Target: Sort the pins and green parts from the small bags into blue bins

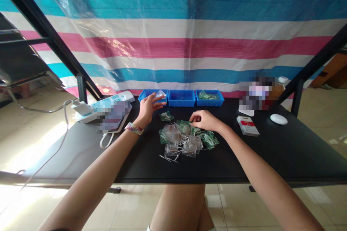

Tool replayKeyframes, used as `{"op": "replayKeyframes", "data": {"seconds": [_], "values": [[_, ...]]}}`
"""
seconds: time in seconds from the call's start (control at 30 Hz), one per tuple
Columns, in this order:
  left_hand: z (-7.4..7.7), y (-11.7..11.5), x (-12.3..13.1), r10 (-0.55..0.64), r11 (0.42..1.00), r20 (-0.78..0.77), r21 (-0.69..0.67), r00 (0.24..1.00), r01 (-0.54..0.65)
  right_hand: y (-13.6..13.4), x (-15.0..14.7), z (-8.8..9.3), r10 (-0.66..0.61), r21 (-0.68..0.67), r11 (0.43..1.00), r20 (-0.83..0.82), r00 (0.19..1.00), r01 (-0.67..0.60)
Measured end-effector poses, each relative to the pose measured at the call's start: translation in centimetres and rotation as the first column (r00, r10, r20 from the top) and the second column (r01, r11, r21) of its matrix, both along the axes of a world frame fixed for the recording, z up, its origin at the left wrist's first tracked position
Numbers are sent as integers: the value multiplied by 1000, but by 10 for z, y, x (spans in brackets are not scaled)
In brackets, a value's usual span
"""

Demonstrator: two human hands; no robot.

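Observation:
My left hand (148,109) reaches over the front of the left blue bin (143,95), fingers stretched out and apart. Just beyond those fingers a clear packet (160,94) lies in that bin. At the top of a mixed pile, my right hand (205,120) has its fingers curled and pinched at a green packet (194,130); the fingertips are partly hidden. The pile also holds clear packets of brown, rod-like pieces (192,146) and loose silver pop rivets (169,158). A separate green packet (166,116) lies between my hands.
The middle blue bin (181,103) shows one small piece; the right blue bin (210,103) holds green packets. A power strip (112,101) and a blurred phone-like object (116,117) lie left. A red-and-white box (247,126) and a white mouse (279,119) lie right.

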State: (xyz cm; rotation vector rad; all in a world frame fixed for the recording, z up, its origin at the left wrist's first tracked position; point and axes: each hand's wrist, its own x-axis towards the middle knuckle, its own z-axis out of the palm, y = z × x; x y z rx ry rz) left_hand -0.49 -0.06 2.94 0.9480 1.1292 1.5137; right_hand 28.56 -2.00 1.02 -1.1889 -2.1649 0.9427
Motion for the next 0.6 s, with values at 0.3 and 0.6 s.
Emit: {"op": "replayKeyframes", "data": {"seconds": [0.3, 0.6], "values": [[0, -8, 8, -44, 992, -160, 114, 986, 62, 7, 8, 1, -31, -1, 1000, -79, 996, 31], [-6, -9, 18, -151, 976, -258, 117, 954, 186, 9, 12, -1, -14, -140, 990, -101, 995, -1]]}}
